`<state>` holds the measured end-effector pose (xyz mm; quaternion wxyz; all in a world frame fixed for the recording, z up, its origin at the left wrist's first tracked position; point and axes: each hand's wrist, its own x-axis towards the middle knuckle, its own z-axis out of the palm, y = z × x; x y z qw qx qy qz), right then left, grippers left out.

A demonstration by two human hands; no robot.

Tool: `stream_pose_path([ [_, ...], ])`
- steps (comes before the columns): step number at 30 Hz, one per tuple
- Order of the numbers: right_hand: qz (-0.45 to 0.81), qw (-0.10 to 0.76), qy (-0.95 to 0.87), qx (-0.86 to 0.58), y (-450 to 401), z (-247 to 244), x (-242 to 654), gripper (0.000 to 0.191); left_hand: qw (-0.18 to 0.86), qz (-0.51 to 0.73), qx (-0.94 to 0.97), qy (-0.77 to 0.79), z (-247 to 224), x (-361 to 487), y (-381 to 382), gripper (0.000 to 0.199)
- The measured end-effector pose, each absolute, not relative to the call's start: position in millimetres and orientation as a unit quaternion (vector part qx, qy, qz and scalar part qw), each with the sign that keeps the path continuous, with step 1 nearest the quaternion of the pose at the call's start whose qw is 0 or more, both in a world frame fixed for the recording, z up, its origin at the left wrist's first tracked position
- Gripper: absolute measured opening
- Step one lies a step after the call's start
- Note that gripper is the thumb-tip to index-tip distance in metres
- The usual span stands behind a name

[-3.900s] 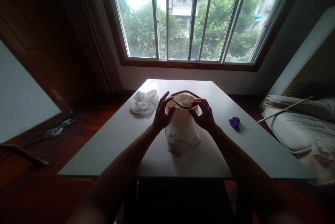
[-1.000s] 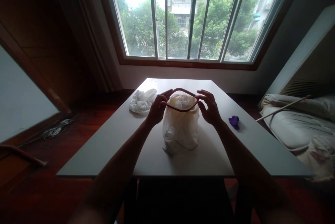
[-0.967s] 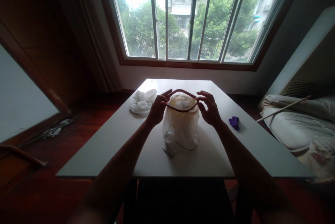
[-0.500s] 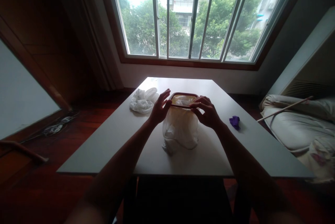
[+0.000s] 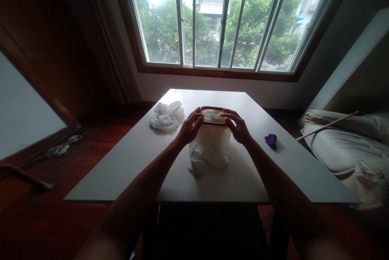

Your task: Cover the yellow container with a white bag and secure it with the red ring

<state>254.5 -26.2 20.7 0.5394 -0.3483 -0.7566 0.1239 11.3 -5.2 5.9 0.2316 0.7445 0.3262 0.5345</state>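
Observation:
A small trash can with a brown, rounded-rectangular rim [image 5: 212, 123] stands mid-table, its body mostly covered by a whitish translucent plastic bag [image 5: 210, 150]. Inside the rim some of the pale plastic shows, and the bag's crumpled bottom spreads on the tabletop toward me. My left hand [image 5: 191, 125] is closed at the rim's left side, thumb near its front corner. Around the right side curls my right hand [image 5: 236, 124], fingers over the rim and thumb lower down. The undersides of both grips are hidden.
The white table [image 5: 121, 170] extends under everything. A crumpled white plastic bag [image 5: 164, 117] lies left of my left hand, and a small purple bundle [image 5: 270, 141] rests at right. Beyond the right edge are a pale cushioned piece [image 5: 334, 146] and a thin stick [image 5: 328, 125].
My left hand's raised, spread fingers have come down and closed at the rim's left side. My right hand has shifted slightly outward along the right side. The can stays in place.

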Motion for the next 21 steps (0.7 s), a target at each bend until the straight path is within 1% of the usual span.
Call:
stream_pose_path([
  [4, 0.177, 0.530, -0.749, -0.358, -26, 24, 258, 0.040, 0.220, 0.536, 0.747, 0.326, 7, 12, -7, 0.034],
  [8, 0.229, 0.526, -0.739, -0.354, -22, 22, 262, 0.039, 0.181, 0.532, 0.759, 0.328, 11, 11, -9, 0.029],
  [15, 0.208, 0.558, -0.727, -0.342, -20, 14, 254, 0.045, 0.187, 0.547, 0.755, 0.310, 0, 13, -6, 0.029],
  [16, 0.207, 0.561, -0.725, -0.341, -20, 12, 253, 0.046, 0.185, 0.548, 0.759, 0.299, -4, 13, -5, 0.032],
  [17, 0.208, 0.564, -0.723, -0.340, -19, 10, 253, 0.047, 0.188, 0.550, 0.761, 0.288, -8, 13, -3, 0.041],
  [19, 0.216, 0.575, -0.712, -0.341, -14, 4, 254, 0.049, 0.230, 0.552, 0.754, 0.274, -17, 13, 2, 0.069],
  [21, 0.238, 0.594, -0.687, -0.345, -7, -3, 257, 0.053, 0.309, 0.549, 0.733, 0.255, -25, 12, 8, 0.102],
])
